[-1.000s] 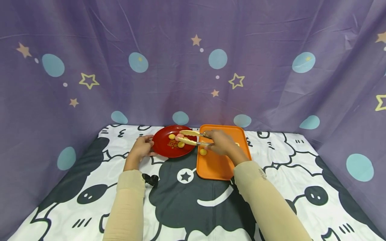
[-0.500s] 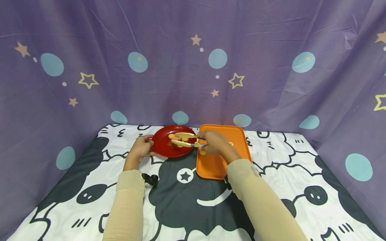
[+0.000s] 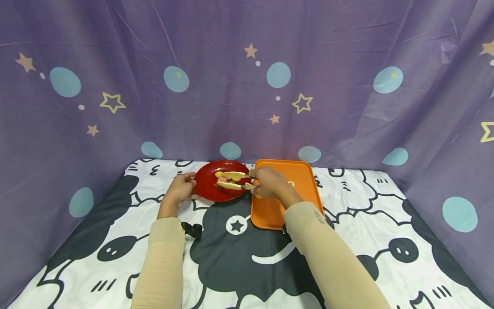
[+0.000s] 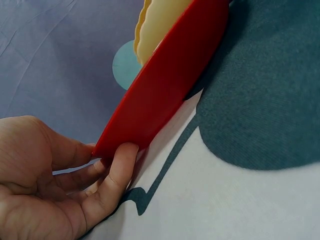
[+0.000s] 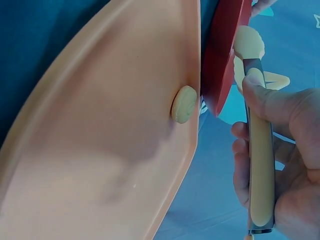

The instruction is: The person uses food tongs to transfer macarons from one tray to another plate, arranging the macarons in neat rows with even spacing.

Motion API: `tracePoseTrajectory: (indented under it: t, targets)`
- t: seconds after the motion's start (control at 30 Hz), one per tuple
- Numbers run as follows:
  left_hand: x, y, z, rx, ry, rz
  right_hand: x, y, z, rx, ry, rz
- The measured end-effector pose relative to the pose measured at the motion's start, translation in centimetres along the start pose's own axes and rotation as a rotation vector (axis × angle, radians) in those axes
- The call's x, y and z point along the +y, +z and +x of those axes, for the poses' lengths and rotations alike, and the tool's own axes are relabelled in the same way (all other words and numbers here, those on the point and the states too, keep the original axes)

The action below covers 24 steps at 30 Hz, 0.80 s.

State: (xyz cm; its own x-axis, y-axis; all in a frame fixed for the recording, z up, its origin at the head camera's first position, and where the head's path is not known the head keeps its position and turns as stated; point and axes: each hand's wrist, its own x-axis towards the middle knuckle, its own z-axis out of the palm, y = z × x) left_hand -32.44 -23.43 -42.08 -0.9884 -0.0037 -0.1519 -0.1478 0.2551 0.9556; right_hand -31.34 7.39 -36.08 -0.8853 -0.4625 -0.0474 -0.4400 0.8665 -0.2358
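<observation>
My left hand (image 3: pixel 181 188) pinches the left rim of a red plate (image 3: pixel 204 189), thumb at the edge and fingertips against its underside in the left wrist view. My right hand (image 3: pixel 269 182) grips a pair of tongs (image 5: pixel 261 170) with cream-coloured ends and metal arms. The tong ends are spread over the plate, around a small pink piece (image 3: pixel 222 180) and yellow pieces (image 3: pixel 218 174). Beneath the right hand lies an orange tray (image 3: pixel 266 216). A round yellow disc with a ridged face (image 5: pixel 184 105) sits near the tray's edge in the right wrist view.
The tray stands right beside the plate, to its right. A pale ring-shaped piece (image 3: pixel 291 183) shows on the tray behind the right wrist. A black-and-white cartoon cloth (image 3: pixel 247 274) covers the table. A purple curtain (image 3: pixel 216 120) hangs behind it.
My right hand has moved left with the tongs, carrying their ends farther over the plate. The ring-shaped piece on the tray has come more into view. My left hand has stayed at the rim.
</observation>
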Motion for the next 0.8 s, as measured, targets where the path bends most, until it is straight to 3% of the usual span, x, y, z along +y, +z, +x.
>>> tracePoseTrajectory:
  t: [0.27, 0.8]
  targets:
    - [-0.02, -0.01, -0.03, 0.004, 0.002, 0.015, -0.43, 0.02, 0.19, -0.007, 0.025, -0.055]
    - [-0.11, -0.01, 0.18, 0.014, -0.005, 0.021, -0.71, 0.16, 0.39, -0.029, 0.039, -0.037]
